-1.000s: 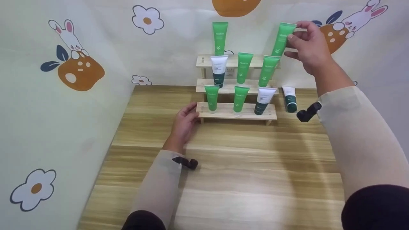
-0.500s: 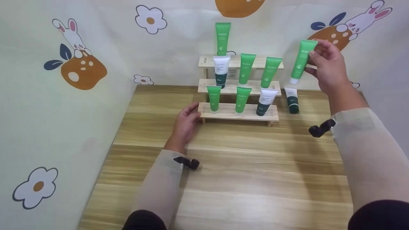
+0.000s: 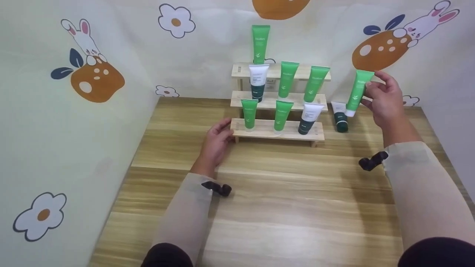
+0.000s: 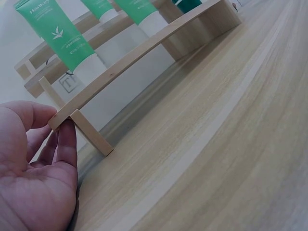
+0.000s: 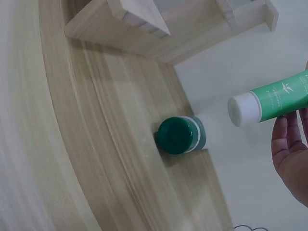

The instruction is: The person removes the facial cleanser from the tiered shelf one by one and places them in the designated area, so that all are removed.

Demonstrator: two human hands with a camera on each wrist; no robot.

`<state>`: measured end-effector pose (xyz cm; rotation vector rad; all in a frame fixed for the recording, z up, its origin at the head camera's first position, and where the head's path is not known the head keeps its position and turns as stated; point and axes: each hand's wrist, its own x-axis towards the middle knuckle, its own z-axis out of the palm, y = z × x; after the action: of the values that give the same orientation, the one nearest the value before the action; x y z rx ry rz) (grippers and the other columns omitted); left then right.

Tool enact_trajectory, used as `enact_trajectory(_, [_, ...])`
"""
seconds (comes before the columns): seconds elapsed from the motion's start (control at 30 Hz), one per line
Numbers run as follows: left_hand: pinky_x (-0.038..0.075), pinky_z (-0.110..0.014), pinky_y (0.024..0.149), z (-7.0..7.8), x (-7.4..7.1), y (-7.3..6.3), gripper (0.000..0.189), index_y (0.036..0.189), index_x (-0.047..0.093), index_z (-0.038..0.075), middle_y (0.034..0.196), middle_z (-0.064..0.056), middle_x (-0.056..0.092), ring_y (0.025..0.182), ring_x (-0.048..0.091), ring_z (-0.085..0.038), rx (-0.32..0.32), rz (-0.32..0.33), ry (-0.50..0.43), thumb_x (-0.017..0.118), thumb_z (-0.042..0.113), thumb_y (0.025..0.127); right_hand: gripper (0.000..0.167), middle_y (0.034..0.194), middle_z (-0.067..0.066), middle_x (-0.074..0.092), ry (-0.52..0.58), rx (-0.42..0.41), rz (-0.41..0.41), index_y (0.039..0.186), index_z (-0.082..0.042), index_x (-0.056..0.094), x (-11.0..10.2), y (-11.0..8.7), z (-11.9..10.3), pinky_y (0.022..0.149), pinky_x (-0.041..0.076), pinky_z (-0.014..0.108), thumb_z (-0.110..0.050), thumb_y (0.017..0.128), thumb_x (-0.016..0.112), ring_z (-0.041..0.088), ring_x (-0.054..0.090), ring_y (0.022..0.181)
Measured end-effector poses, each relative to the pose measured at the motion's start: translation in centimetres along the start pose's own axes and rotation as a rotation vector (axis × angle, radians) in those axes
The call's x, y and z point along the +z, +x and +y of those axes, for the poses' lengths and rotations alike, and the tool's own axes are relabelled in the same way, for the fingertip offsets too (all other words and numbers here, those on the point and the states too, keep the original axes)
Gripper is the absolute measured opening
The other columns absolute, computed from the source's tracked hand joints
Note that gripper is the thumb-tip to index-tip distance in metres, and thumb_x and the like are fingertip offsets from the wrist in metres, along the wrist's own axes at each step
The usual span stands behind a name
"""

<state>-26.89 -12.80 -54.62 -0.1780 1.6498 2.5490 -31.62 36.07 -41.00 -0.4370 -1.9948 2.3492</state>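
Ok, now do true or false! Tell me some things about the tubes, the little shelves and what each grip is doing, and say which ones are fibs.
1. The right grip holds a green tube. True.
2. The left grip pinches the end of the bottom shelf. True.
3. Every tube on the bottom shelf is green. False: the right-end tube is white and dark green.
4. Three tubes stand on the highest shelf. False: the top shelf has a lone tube.
5. A white-and-dark-green tube is on the table, right of the bottom shelf. True.
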Motion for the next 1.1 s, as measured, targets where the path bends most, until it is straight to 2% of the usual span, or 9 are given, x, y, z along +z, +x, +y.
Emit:
enact_trajectory(0.13, [0.055, -0.034, 0.114, 0.0, 0.1, 0.0, 0.055, 0.152, 0.054, 0.001, 0.159, -0.01, 0.056, 0.141, 0.059, -0.027, 0.0, 0.003, -0.007, 0.061, -0.008, 0.098, 0.064, 0.134, -0.003, 0.058, -0.006, 0.037, 0.029, 0.154, -0.039, 0.048, -0.8, 0.3, 0.4, 0.106, 0.061, 0.032, -0.031, 0.098, 0.078, 0.019, 0.063, 0.129])
enact_trajectory(0.27, [0.055, -0.032, 0.113, 0.0, 0.1, -0.1, 0.056, 0.153, 0.054, 0.002, 0.161, -0.01, 0.054, 0.143, 0.058, -0.027, 0.002, 0.002, 0.003, 0.062, -0.007, 0.098, 0.065, 0.136, -0.005, 0.057, -0.029, 0.061, 0.043, 0.156, -0.041, 0.047, -1.4, 0.6, 1.0, 0.124, 0.045, 0.042, -0.032, 0.099, 0.077, 0.018, 0.06, 0.133])
enact_trajectory(0.43, [0.056, -0.028, 0.11, 0.0, 0.0, -0.2, 0.055, 0.152, 0.053, 0.0, 0.16, -0.014, 0.055, 0.142, 0.057, -0.027, 0.005, 0.01, -0.01, 0.06, -0.009, 0.099, 0.063, 0.134, -0.004, 0.055, -0.06, 0.063, 0.04, 0.159, -0.038, 0.046, -1.9, 0.9, 2.2, 0.11, 0.058, 0.032, -0.03, 0.103, 0.072, 0.018, 0.061, 0.128])
enact_trajectory(0.5, [0.056, -0.028, 0.109, 0.0, 0.0, -0.2, 0.053, 0.152, 0.054, -0.001, 0.16, -0.014, 0.055, 0.142, 0.058, -0.027, 0.005, 0.01, -0.015, 0.06, -0.009, 0.099, 0.062, 0.134, -0.005, 0.055, -0.081, 0.07, 0.045, 0.16, -0.038, 0.045, -2.1, 1.0, 2.8, 0.108, 0.059, 0.03, -0.031, 0.104, 0.07, 0.018, 0.061, 0.127])
enact_trajectory(0.67, [0.055, -0.032, 0.113, 0.1, 0.2, -0.1, 0.054, 0.152, 0.054, 0.001, 0.16, -0.013, 0.055, 0.142, 0.058, -0.028, 0.004, -0.004, 0.003, 0.061, -0.007, 0.099, 0.061, 0.138, -0.007, 0.054, -0.13, 0.118, 0.088, 0.16, -0.043, 0.044, -2.9, 1.8, 3.8, 0.13, 0.04, 0.042, -0.036, 0.104, 0.068, 0.02, 0.055, 0.137])
enact_trajectory(0.77, [0.054, -0.034, 0.116, 0.2, 0.2, 0.0, 0.055, 0.152, 0.054, 0.001, 0.158, -0.013, 0.056, 0.142, 0.058, -0.028, 0.003, -0.002, 0.02, 0.062, -0.006, 0.098, 0.06, 0.139, -0.007, 0.054, -0.158, 0.14, 0.105, 0.16, -0.042, 0.045, -3.3, 2.5, 4.4, 0.132, 0.037, 0.045, -0.036, 0.105, 0.068, 0.02, 0.052, 0.139])
enact_trajectory(0.87, [0.054, -0.035, 0.116, 0.2, 0.2, 0.0, 0.056, 0.153, 0.053, 0.001, 0.157, -0.013, 0.056, 0.141, 0.059, -0.029, 0.0, 0.0, 0.019, 0.062, -0.007, 0.098, 0.06, 0.137, -0.007, 0.055, -0.195, 0.16, 0.103, 0.16, -0.041, 0.046, -3.5, 3.2, 4.9, 0.126, 0.044, 0.041, -0.037, 0.104, 0.068, 0.018, 0.054, 0.134])
enact_trajectory(0.97, [0.054, -0.036, 0.115, 0.1, 0.1, -0.1, 0.056, 0.154, 0.052, 0.0, 0.158, -0.013, 0.056, 0.14, 0.059, -0.03, 0.001, -0.004, 0.013, 0.061, -0.007, 0.098, 0.06, 0.134, -0.008, 0.057, -0.235, 0.179, 0.103, 0.16, -0.041, 0.046, -3.7, 3.9, 5.2, 0.113, 0.051, 0.033, -0.039, 0.104, 0.068, 0.015, 0.056, 0.127])
enact_trajectory(1.1, [0.054, -0.036, 0.116, 0.0, 0.0, -0.1, 0.058, 0.155, 0.05, -0.001, 0.157, -0.013, 0.056, 0.14, 0.059, -0.029, 0.002, -0.012, 0.006, 0.062, -0.006, 0.098, 0.059, 0.14, -0.007, 0.056, -0.305, 0.214, 0.112, 0.16, -0.043, 0.045, -3.8, 4.4, 5.5, 0.109, 0.05, 0.03, -0.043, 0.105, 0.065, 0.014, 0.053, 0.127])
